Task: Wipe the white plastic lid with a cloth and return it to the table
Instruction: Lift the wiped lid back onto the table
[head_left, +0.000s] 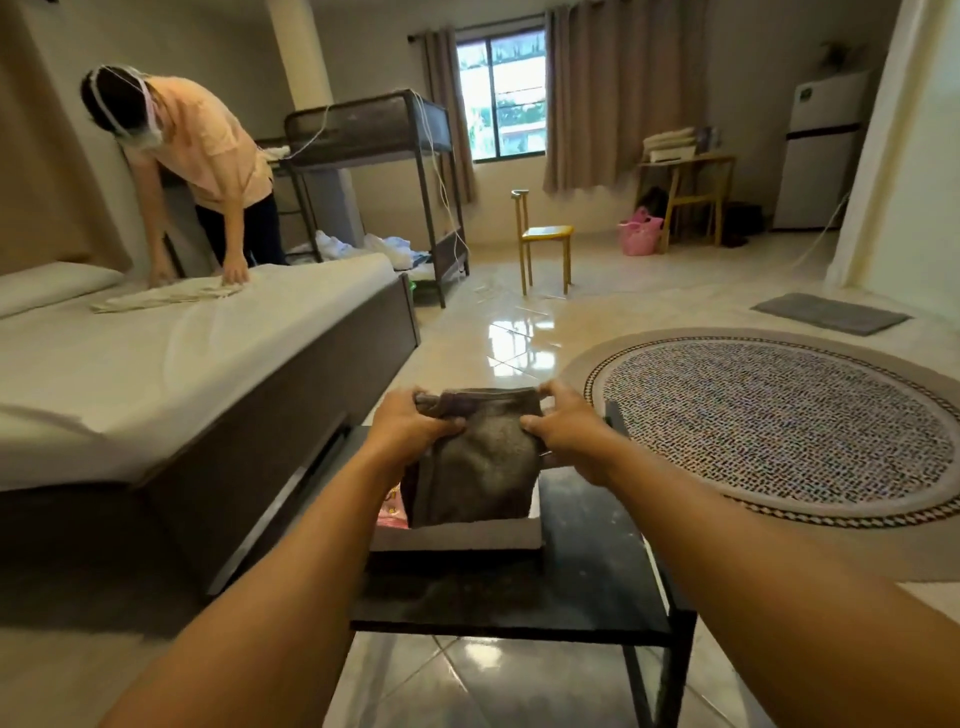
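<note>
I hold a grey-brown cloth (480, 462) up by its top edge over a small black table (592, 577). My left hand (415, 421) pinches the cloth's upper left corner and my right hand (569, 431) pinches the upper right one. The cloth hangs down folded. Below it on the table lies a pale rectangular piece (457, 538), which looks like the white plastic lid. The cloth's lower edge reaches the lid's far rim and hides what is behind it.
A pink packet (392, 512) lies on the table left of the lid. A low bed (208, 364) runs along the left, where another person (208, 156) bends over it. A round patterned rug (779, 426) lies right; a yellow chair (545, 239) stands beyond.
</note>
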